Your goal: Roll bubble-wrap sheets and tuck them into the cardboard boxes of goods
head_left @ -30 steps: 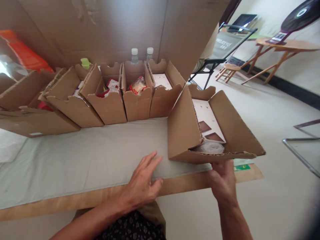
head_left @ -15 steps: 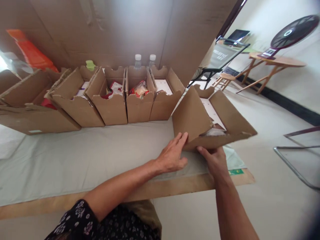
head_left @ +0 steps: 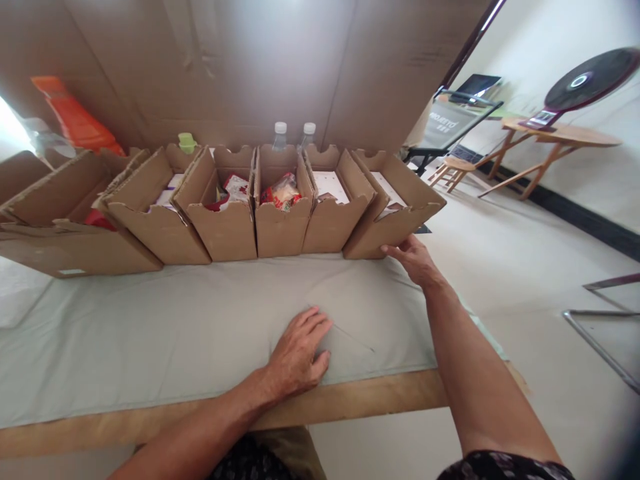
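Observation:
A row of open cardboard boxes stands along the back of the table, each with items inside. The rightmost box (head_left: 387, 220) sits at the row's right end with white cards in it. My right hand (head_left: 413, 259) is stretched out with its fingertips against that box's front lower edge, fingers apart, holding nothing. My left hand (head_left: 299, 353) lies flat on the grey cloth (head_left: 150, 333) near the table's front edge, fingers spread. The boxes beside it (head_left: 280, 217) hold red and white packets.
A tall cardboard sheet (head_left: 250, 60) stands behind the boxes, with two water bottles (head_left: 280, 135) against it. An orange bag (head_left: 75, 120) lies at the far left. To the right are a folding chair (head_left: 450, 127), a wooden table (head_left: 555, 140) and a fan (head_left: 585, 80).
The rightmost box was held up at the table's right edge by both hands; it now stands in the row. My left hand has drawn back onto the cloth.

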The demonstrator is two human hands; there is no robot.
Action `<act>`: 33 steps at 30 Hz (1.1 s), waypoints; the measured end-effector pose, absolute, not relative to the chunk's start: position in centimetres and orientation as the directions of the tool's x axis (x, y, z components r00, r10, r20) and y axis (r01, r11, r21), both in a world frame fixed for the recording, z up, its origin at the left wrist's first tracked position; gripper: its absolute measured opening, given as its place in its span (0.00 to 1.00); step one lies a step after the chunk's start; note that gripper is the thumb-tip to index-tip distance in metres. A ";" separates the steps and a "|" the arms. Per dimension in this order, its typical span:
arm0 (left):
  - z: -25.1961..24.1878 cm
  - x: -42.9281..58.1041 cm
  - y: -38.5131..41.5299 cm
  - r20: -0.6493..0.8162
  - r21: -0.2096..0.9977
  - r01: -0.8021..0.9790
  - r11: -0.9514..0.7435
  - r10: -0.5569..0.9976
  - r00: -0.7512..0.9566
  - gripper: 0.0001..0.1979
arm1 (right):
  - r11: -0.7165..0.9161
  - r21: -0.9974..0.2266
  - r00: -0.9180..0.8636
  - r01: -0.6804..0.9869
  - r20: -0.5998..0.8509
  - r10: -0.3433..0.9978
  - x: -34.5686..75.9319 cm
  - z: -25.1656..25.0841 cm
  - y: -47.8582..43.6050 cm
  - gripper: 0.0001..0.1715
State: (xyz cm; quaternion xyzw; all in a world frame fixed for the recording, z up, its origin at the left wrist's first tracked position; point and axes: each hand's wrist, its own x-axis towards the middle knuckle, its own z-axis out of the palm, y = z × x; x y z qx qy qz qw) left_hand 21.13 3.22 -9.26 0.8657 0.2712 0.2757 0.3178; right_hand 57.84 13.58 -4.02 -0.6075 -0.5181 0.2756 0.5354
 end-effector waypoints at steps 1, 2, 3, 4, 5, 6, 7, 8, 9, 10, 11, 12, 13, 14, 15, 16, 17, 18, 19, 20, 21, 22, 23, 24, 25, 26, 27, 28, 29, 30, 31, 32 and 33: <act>-9.1 21.3 3.3 0.310 0.700 0.289 -0.653 0.642 0.701 0.31 | 0.104 -0.932 0.321 0.348 0.223 0.920 57.7 -4.0 13.7 0.40; -9.0 21.5 3.3 0.315 0.701 0.284 -0.654 0.642 0.699 0.30 | 0.097 -0.926 0.336 0.364 0.228 0.914 57.6 -4.0 13.6 0.40; -8.8 21.5 3.3 0.320 0.703 0.282 -0.653 0.645 0.695 0.30 | 0.088 -0.920 0.357 0.383 0.235 0.904 57.4 -4.0 13.3 0.39; -8.7 21.6 3.3 0.322 0.704 0.283 -0.651 0.648 0.690 0.29 | 0.075 -0.911 0.389 0.405 0.246 0.888 57.1 -3.9 12.8 0.38; -8.6 21.6 3.2 0.320 0.705 0.286 -0.649 0.652 0.687 0.29 | 0.061 -0.901 0.432 0.430 0.264 0.863 56.7 -3.8 12.2 0.35; -8.6 21.6 3.2 0.316 0.707 0.291 -0.645 0.655 0.687 0.28 | 0.043 -0.889 0.483 0.457 0.288 0.827 56.2 -3.6 11.3 0.31; -8.5 21.6 3.2 0.307 0.710 0.294 -0.640 0.657 0.688 0.28 | 0.024 -0.876 0.535 0.482 0.316 0.784 55.5 -3.3 10.4 0.26; -8.5 21.6 3.1 0.302 0.713 0.294 -0.636 0.657 0.691 0.28 | 0.007 -0.864 0.582 0.504 0.345 0.736 54.5 -2.9 9.5 0.22; -8.5 21.6 3.1 0.300 0.719 0.289 -0.633 0.657 0.692 0.28 | -0.004 -0.846 0.610 0.533 0.381 0.694 53.3 -2.3 8.7 0.19; -8.6 21.6 3.2 0.303 0.725 0.282 -0.629 0.658 0.690 0.28 | -0.003 -0.824 0.611 0.567 0.418 0.672 51.9 -1.4 8.1 0.17; -8.6 21.6 3.2 0.310 0.731 0.272 -0.626 0.660 0.684 0.28 | 0.012 -0.793 0.584 0.610 0.459 0.669 50.4 -0.5 7.8 0.17; -8.6 21.6 3.2 0.322 0.738 0.262 -0.622 0.666 0.673 0.28 | 0.048 -0.734 0.503 0.678 0.511 0.697 48.7 0.6 7.9 0.18; -8.5 21.6 3.2 0.337 0.746 0.253 -0.617 0.676 0.655 0.28 | 0.100 -0.678 0.400 0.728 0.539 0.742 47.0 1.8 8.3 0.20; -8.5 21.6 3.3 0.355 0.754 0.242 -0.611 0.688 0.633 0.28 | 0.145 -0.642 0.309 0.753 0.540 0.783 45.5 3.0 9.1 0.25; -8.4 21.6 3.3 0.374 0.761 0.230 -0.606 0.700 0.608 0.27 | 0.173 -0.610 0.233 0.773 0.528 0.817 44.2 4.1 10.2 0.30; -8.3 21.6 3.4 0.399 0.767 0.214 -0.605 0.711 0.580 0.26 | 0.176 -0.570 0.180 0.803 0.513 0.839 43.1 5.1 11.4 0.34; -8.2 21.5 3.4 0.429 0.770 0.194 -0.607 0.719 0.547 0.25 | 0.155 -0.525 0.145 0.837 0.486 0.862 42.4 5.9 12.8 0.36; -8.1 21.5 3.5 0.462 0.770 0.174 -0.614 0.725 0.511 0.24 | 0.112 -0.466 0.126 0.878 0.450 0.884 41.8 6.6 14.1 0.34; -8.0 21.5 3.7 0.497 0.767 0.155 -0.623 0.729 0.470 0.23 | 0.055 -0.397 0.123 0.916 0.409 0.904 41.5 7.1 15.3 0.30; -7.9 21.5 3.9 0.524 0.765 0.145 -0.628 0.737 0.427 0.23 | -0.005 -0.328 0.133 0.945 0.368 0.920 41.3 7.5 16.2 0.25; -7.7 21.4 4.2 0.539 0.767 0.144 -0.625 0.750 0.383 0.22 | -0.056 -0.267 0.147 0.962 0.335 0.931 41.1 7.7 16.9 0.19; -7.5 21.3 4.5 0.540 0.777 0.152 -0.611 0.771 0.338 0.22 | -0.092 -0.223 0.162 0.971 0.320 0.933 41.1 7.7 17.2 0.14; -7.3 21.1 4.8 0.523 0.797 0.165 -0.581 0.800 0.294 0.22 | -0.110 -0.201 0.172 0.973 0.323 0.931 41.0 7.8 17.1 0.11; -7.1 21.0 5.1 0.492 0.824 0.176 -0.539 0.834 0.251 0.22 | -0.110 -0.199 0.174 0.974 0.340 0.924 41.0 7.7 16.6 0.10; -6.8 20.7 5.4 0.453 0.854 0.179 -0.488 0.867 0.207 0.23 | -0.097 -0.212 0.170 0.973 0.361 0.917 41.0 7.7 15.5 0.09; -6.6 20.5 5.7 0.408 0.884 0.176 -0.433 0.899 0.161 0.23 | -0.075 -0.232 0.162 0.970 0.382 0.910 40.9 7.6 14.0 0.09; -6.3 20.2 6.0 0.359 0.912 0.165 -0.375 0.926 0.115 0.23 | -0.052 -0.259 0.156 0.965 0.402 0.902 40.9 7.5 12.0 0.10; -6.1 20.0 6.2 0.305 0.938 0.151 -0.313 0.949 0.075 0.24 | -0.027 -0.290 0.151 0.957 0.416 0.897 40.8 7.4 9.7 0.11; -6.0 19.7 6.4 0.248 0.958 0.136 -0.251 0.968 0.038 0.24 | -0.005 -0.326 0.153 0.945 0.432 0.889 40.8 7.2 6.9 0.12; -5.8 19.5 6.7 0.195 0.974 0.119 -0.194 0.981 0.005 0.25 | 0.013 -0.365 0.160 0.931 0.439 0.884 41.0 7.0 3.9 0.13; -5.7 19.3 6.8 0.153 0.984 0.100 -0.150 0.988 -0.021 0.26 | 0.026 -0.406 0.171 0.914 0.442 0.880 41.2 6.8 0.8 0.13; -5.6 19.2 6.9 0.129 0.989 0.079 -0.126 0.991 -0.038 0.27 | 0.028 -0.438 0.185 0.898 0.436 0.881 41.7 6.4 -2.3 0.14; -5.4 19.1 7.0 0.128 0.990 0.058 -0.125 0.991 -0.048 0.29 | 0.028 -0.456 0.199 0.889 0.441 0.875 42.4 6.0 -5.3 0.15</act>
